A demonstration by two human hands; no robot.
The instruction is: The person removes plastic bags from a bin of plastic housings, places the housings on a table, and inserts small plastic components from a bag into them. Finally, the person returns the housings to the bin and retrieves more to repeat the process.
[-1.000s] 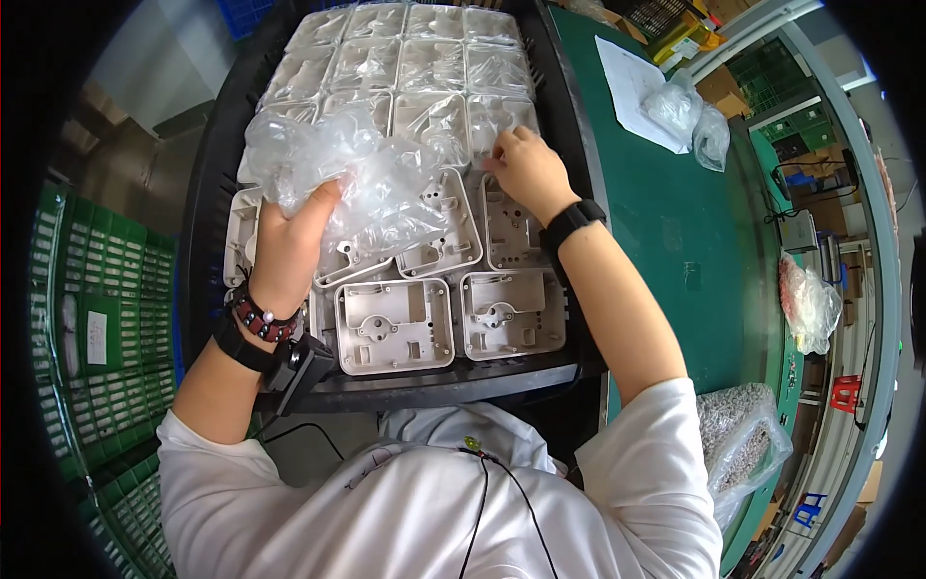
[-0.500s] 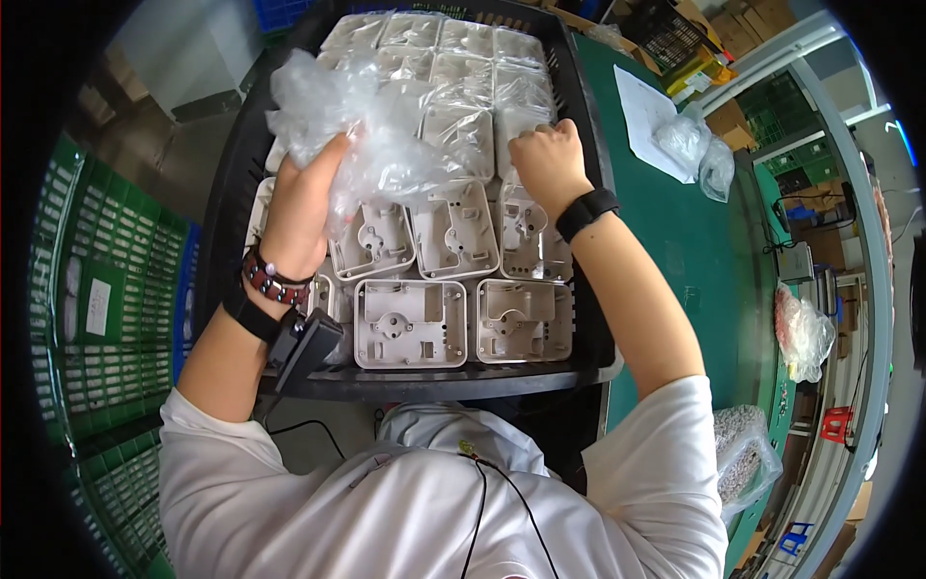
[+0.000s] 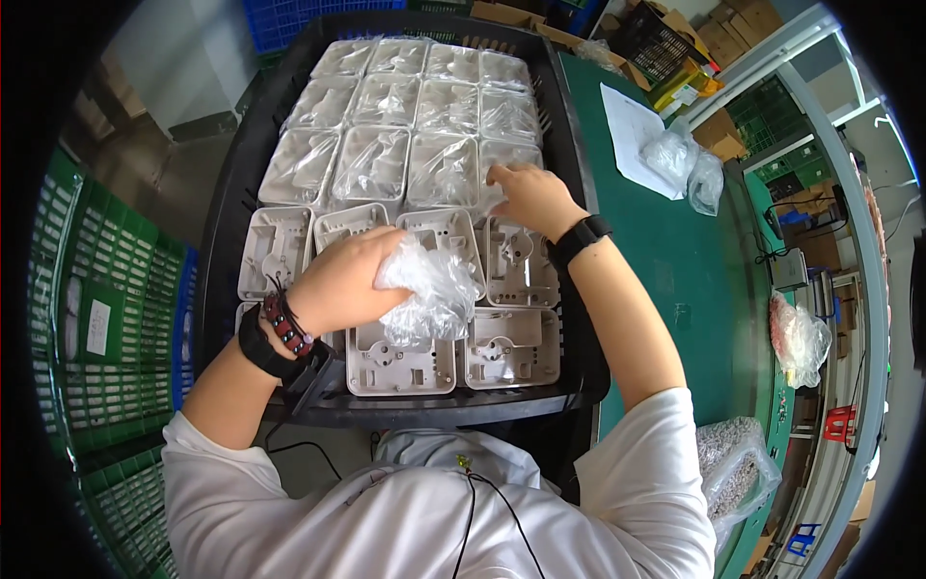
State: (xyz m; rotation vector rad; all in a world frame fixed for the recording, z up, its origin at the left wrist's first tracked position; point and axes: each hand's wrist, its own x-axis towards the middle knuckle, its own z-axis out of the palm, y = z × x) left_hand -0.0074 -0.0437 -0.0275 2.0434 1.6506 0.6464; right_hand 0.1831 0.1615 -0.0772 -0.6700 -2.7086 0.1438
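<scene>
My left hand is closed around a crumpled bunch of clear plastic bags, held above the front housings. Beside the tray's right wall, my right hand has its fingers bent and apart, with no object visible between them. Its fingertips are over the near edge of a bagged housing. Off-white plastic housings lie in rows in a large black tray. The rear ones are covered in clear film, like this bagged housing; nearer me lie bare housings, such as this open housing. My left hand and the bags partly hide several.
To the right is a green table bearing a paper sheet, loose clear bags and a bag of small parts. Green crates stand at the left. A blue crate is behind the tray.
My left hand has come nearer to me with the plastic bags, which are now bunched smaller. My right hand has shifted slightly left and nearer, its fingers loosened from a fist.
</scene>
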